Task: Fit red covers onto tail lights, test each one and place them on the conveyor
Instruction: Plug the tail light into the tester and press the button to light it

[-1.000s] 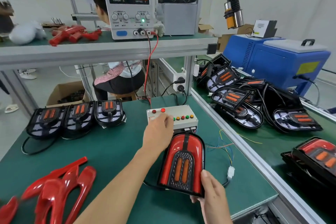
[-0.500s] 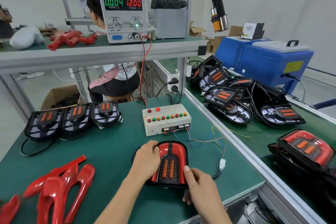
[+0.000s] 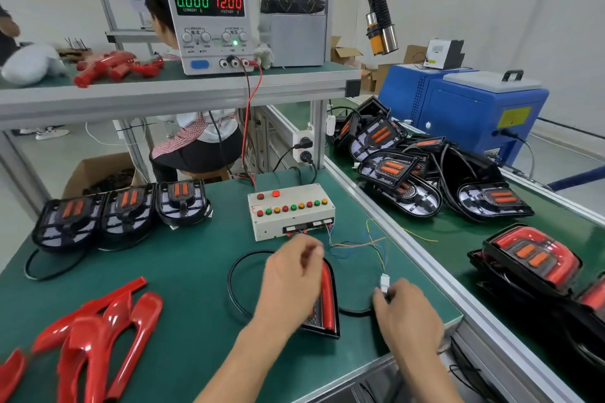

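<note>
The left hand [image 3: 291, 285] rests on top of the tail light [image 3: 327, 301], fingers bent over its far end; motion blur hides whether they grip it. The right hand [image 3: 406, 314] pinches the black cable [image 3: 239, 298] just below the white connector [image 3: 383, 283], near the table's right edge.

The tail light lies flat on the green table [image 3: 196, 265], close to the front edge. Its glossy red cover shows along the right side, set in a black housing. The cable loops in a round arc to its left.

Behind it stands the test box [image 3: 291, 211], a pale rectangular case with a row of round red, green and amber buttons. Thin coloured wires [image 3: 363, 244] run from the box to the connector.

Loose red covers [image 3: 98, 330], smooth and curved, are heaped at the front left. Three uncovered lights [image 3: 124, 209], black-ribbed with orange lenses, stand in a row at the rear left.

Bare mat lies between the covers and the tail light. An aluminium rail [image 3: 409, 249] bounds the table on the right; beyond it the conveyor [image 3: 458, 232] carries more lights.
</note>
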A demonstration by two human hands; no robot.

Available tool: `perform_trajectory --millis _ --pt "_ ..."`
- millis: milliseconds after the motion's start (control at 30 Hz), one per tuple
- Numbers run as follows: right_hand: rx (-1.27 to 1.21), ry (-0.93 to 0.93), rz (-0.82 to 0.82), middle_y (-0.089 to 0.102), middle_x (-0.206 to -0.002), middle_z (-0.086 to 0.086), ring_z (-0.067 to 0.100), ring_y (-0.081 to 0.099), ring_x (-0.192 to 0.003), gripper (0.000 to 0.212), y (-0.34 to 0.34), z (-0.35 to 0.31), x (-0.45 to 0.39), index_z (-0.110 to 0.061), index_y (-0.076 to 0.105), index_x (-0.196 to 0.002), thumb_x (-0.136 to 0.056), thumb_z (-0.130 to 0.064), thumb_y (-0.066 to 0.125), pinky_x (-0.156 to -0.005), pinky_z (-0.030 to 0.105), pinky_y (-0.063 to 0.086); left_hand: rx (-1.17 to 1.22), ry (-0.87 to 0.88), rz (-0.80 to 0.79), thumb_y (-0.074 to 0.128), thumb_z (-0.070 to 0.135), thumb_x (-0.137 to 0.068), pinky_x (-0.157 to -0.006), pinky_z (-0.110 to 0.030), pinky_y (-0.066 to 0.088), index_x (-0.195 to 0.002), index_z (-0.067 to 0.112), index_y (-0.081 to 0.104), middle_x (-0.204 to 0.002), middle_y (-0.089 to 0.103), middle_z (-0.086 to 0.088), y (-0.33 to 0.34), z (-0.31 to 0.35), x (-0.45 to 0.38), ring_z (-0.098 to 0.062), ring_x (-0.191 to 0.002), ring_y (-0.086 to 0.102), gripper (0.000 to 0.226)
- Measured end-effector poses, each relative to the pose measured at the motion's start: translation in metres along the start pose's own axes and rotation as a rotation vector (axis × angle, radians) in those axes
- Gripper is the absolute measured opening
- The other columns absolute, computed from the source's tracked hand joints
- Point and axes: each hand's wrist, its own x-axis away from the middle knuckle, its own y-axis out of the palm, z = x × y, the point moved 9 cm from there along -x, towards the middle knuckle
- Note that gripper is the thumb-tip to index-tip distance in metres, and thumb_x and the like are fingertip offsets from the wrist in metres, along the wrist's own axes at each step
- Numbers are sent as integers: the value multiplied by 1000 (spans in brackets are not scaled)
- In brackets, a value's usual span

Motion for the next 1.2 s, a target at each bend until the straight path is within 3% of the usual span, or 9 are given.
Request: perform_trajectory --millis 133,233,333,400,600,733,867,1033,1200 --pt "-436 58 52 64 -79 -9 26 65 -85 10 -1 2 1 -25 61 -90 -89 -34 66 -71 33 39 27 -7 -227 59 21 -98 -71 -16 45 -96 24 71 -80 70 13 54 19 2 -2 -72 60 13" --pt "-758 57 115 68 -77 -10 6 64 -74 14 -6 1 8 -24 63 -85 -85 -21 77 -67 25 42 -14 -137 -353 55 25 -102 -85 -20 46 -109 21 73 -100 73 8 87 8 -6 -7 -91 63 21" --pt "-931 76 85 73 -75 -3 11 68 -71 17 0 -3 12 -22 67 -92 -83 -19 80 -72 30 52 100 -280 -413 52 25 -103 -72 -31 41 -86 13 70 -78 64 0 110 -2 -7 -18 -73 55 28" --pt "-951 71 67 74 -72 -6 6 68 -67 12 2 -7 12 -23 69 -90 -83 -22 79 -73 33 55 249 -384 -437 50 24 -105 -69 -33 39 -78 13 61 -72 54 -4 120 -5 -3 -19 -69 48 32" --pt "-827 -30 84 71 -74 -23 -4 65 -68 15 -7 -18 16 -30 69 -81 -88 -43 70 -69 28 52 809 -688 -487 50 16 -107 -83 -39 58 -92 5 71 -80 73 -11 135 -5 9 -24 -72 69 28" --pt "-683 -95 113 67 -67 -18 1 60 -65 33 -16 -28 23 -30 65 -73 -91 -56 56 -60 16 40 818 -752 -510 50 14 -103 -73 -30 57 -87 8 72 -74 69 -7 133 -7 12 -20 -67 67 27" --pt "-589 -124 139 62 -61 -8 22 56 -66 35 -19 -33 25 -25 60 -71 -94 -51 53 -62 34 36 808 -828 -462 48 16 -106 -57 -23 52 -84 7 67 -63 65 -4 132 -11 14 -16 -55 62 31" --pt "-623 -140 124 58 -57 -8 6 51 -58 26 -13 -38 33 -32 56 -67 -89 -44 64 -61 31 38 807 -881 -398 49 28 -108 -54 -25 43 -80 12 65 -63 58 -3 137 -13 13 -14 -50 50 36" --pt "-625 -96 117 62 -63 -6 10 55 -63 24 -14 -25 35 -31 58 -73 -94 -41 63 -63 35 39 501 -688 -489 43 35 -108 -76 -32 50 -83 14 68 -79 68 -7 136 -7 7 -21 -71 61 41"
